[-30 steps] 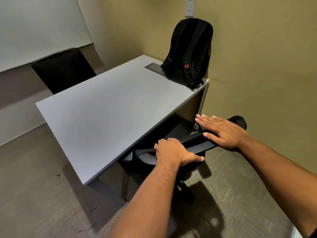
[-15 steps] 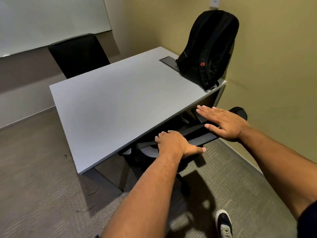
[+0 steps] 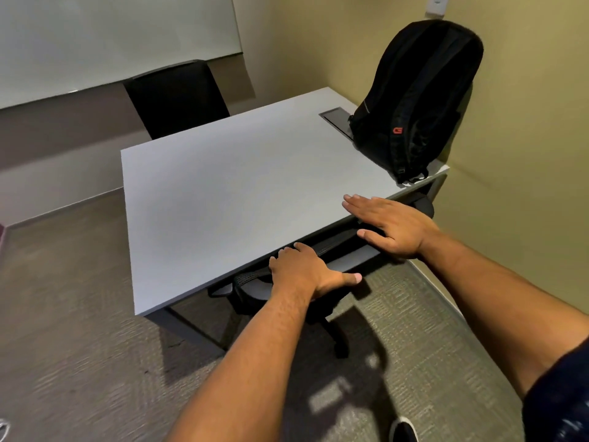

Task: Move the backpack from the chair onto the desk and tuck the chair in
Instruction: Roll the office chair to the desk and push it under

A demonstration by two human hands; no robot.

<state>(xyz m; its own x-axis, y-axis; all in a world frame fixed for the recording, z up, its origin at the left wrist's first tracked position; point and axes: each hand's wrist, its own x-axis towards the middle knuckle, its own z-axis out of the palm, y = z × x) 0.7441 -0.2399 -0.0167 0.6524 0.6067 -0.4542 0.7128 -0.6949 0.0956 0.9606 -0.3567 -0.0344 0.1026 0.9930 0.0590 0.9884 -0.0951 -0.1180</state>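
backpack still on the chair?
No, the backpack stands upright on the desk at its far right corner, against the wall, while both hands rest on the chair back.

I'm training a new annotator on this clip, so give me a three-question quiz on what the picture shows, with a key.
1. True or false: the backpack stands upright on the desk, against the wall.
2. Which hand lies flat and open on the chair's backrest? A. left hand B. right hand C. neither
3. Fill in: a second black chair stands at the desk's ____ side, under the whiteboard.

Key
1. True. It stands at the far right corner beside the cable hatch.
2. B. The left hand curls over the backrest's top edge.
3. Far.
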